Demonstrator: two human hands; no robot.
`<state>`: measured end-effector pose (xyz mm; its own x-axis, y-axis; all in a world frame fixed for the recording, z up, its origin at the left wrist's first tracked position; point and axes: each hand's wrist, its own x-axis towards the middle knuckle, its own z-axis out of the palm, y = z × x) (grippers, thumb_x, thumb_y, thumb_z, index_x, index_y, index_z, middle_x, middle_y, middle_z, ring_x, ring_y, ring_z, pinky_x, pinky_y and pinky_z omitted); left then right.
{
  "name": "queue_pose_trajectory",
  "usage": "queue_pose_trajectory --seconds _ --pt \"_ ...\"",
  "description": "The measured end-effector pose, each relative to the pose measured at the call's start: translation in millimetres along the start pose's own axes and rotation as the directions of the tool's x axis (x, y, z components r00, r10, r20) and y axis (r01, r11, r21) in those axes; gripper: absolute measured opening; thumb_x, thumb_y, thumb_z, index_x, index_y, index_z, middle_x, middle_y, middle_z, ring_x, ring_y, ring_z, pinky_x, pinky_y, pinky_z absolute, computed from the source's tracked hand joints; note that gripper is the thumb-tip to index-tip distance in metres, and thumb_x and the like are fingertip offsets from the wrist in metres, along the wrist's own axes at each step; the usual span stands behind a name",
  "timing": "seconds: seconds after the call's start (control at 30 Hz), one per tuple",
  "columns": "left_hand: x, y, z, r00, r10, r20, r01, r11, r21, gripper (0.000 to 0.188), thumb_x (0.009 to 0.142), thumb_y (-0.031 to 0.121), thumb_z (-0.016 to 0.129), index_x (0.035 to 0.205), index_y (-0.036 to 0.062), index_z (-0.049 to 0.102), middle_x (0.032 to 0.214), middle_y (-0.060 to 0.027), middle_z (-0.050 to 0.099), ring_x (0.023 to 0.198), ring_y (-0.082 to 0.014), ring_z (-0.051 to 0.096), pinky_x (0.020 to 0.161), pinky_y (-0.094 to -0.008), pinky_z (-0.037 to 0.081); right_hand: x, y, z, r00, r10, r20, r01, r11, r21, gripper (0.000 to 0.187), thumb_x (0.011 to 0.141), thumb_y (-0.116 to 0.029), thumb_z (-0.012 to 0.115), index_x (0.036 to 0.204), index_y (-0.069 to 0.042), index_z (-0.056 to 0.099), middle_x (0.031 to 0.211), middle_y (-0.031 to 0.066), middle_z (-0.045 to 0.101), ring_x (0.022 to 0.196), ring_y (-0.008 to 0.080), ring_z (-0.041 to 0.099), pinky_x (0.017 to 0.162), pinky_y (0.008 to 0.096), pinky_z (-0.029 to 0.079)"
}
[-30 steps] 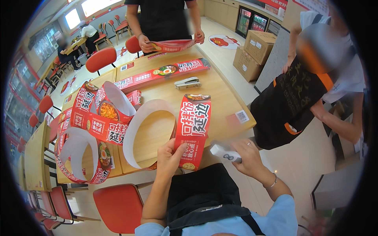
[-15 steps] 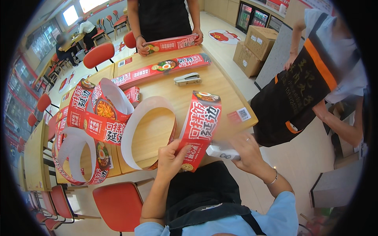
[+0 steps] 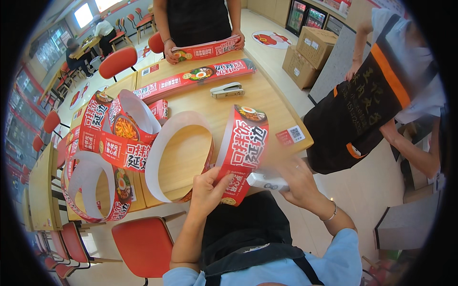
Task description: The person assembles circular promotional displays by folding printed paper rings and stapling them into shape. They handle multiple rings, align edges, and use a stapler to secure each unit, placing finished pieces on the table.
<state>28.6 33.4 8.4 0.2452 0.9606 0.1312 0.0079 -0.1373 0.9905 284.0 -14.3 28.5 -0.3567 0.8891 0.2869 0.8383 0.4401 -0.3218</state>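
Observation:
My left hand (image 3: 208,190) pinches the lower end of a red printed paper strip (image 3: 243,136), which curves up and away over the table's near edge. In my right hand (image 3: 299,183) is a white stapler (image 3: 267,181), its tip beside the strip's right edge; whether it touches cannot be seen clearly. Part of my right hand is smeared by motion. Just left of the strip stands a paper ring (image 3: 157,162) with its white inside showing. Further left, several more red printed rings (image 3: 121,150) lean and overlap in a heap.
A second stapler (image 3: 227,90) lies on the wooden table (image 3: 267,102), near a stack of flat red strips (image 3: 195,76). Across it, a person's hands (image 3: 172,52) hold more strips. Another person in an apron (image 3: 353,114) stands at right. A red chair (image 3: 142,245) is near left; cardboard boxes (image 3: 310,55) stand beyond.
Both my hands keep nearly the same place, with the stapler shifted slightly left toward the strip. The strips held by the person across have tilted a little.

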Motion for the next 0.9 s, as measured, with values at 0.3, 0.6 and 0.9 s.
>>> queue_pose_trajectory --seconds 0.3,0.6,0.9 --pt "-1.1 -0.8 1.0 0.999 0.024 0.049 -0.026 0.999 0.042 0.016 0.089 0.008 0.065 0.099 -0.0031 0.068 0.079 -0.0059 0.071 0.068 -0.0064 0.062 0.063 -0.0233 0.049 -3.7 -0.6 7.6 0.998 -0.005 0.067 -0.001 0.997 0.084 0.067 0.068 -0.01 0.076 0.129 -0.007 0.049 0.115 0.0126 0.06 0.107 0.032 0.058 0.102 0.0541 0.037" --pt "-4.5 -2.3 2.7 0.997 -0.018 0.081 0.015 0.999 0.042 0.016 0.087 0.009 0.067 0.099 -0.0019 0.069 0.075 -0.0074 0.07 0.066 -0.0064 0.062 0.061 -0.0239 0.049 -0.4 -5.7 9.3 0.999 -0.004 0.042 0.0 0.995 0.096 0.066 0.067 -0.012 0.076 0.127 -0.007 0.049 0.1 0.0135 0.059 0.09 0.0326 0.061 0.076 0.0424 0.05" --pt "-6.6 5.0 4.1 0.996 -0.018 0.088 0.017 1.0 0.008 0.017 0.087 0.008 0.067 0.101 -0.0019 0.069 0.077 -0.0066 0.071 0.069 -0.0062 0.062 0.064 -0.0234 0.049 0.8 -5.9 10.1 1.0 -0.021 -0.017 0.022 0.996 0.086 0.057 0.066 -0.012 0.076 0.118 -0.006 0.053 0.095 0.0127 0.059 0.083 0.032 0.062 0.068 0.0403 0.05"
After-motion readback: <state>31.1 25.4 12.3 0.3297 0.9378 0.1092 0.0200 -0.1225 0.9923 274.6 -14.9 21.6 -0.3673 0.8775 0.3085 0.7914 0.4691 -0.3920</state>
